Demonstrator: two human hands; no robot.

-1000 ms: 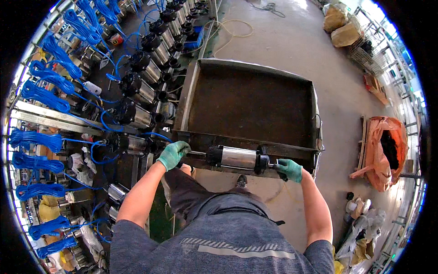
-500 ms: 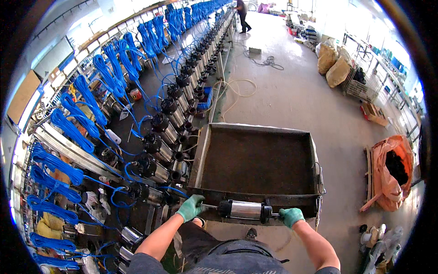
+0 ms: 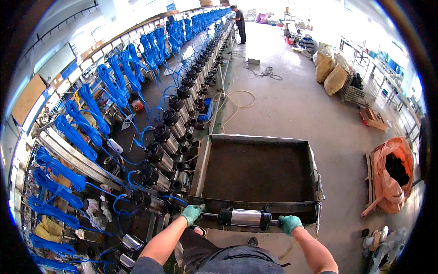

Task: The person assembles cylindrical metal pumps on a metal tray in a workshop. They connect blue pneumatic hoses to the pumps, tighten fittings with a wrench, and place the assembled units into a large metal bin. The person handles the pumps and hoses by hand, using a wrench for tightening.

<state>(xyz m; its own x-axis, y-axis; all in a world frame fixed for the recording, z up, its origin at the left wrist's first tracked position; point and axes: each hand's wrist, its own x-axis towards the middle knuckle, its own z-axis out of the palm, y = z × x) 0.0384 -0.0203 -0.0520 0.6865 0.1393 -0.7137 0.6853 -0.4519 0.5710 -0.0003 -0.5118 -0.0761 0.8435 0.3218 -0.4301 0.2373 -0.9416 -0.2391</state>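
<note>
A silver cylinder with black end caps [image 3: 244,217], resembling a pump or motor body, lies crosswise at the near edge of a metal tank [image 3: 255,200]. A thin metal rod [image 3: 210,214] sticks out of its left end, and my green-gloved left hand [image 3: 192,214] is closed round the rod's outer end. On the other side, my gloved right hand [image 3: 290,224] is closed round a shorter rod [image 3: 274,222] at the right cap. Both arms reach forward. Whether the cylinder rests on the tank's front ledge or hangs over it, I cannot tell.
Along the left runs a long row of pumps [image 3: 164,137] with blue cable coils [image 3: 93,102] beside them. Dark brown content fills the tank. An orange sack [image 3: 393,201] stands at right, with wrapped bundles [image 3: 335,75] and a wire basket [image 3: 359,97] beyond. Far off stands a person [image 3: 239,25].
My view has tilted slightly upward, so the tank sits lower in the picture. The distant person now shows in full. Both hands keep their hold, and the cylinder stays about level.
</note>
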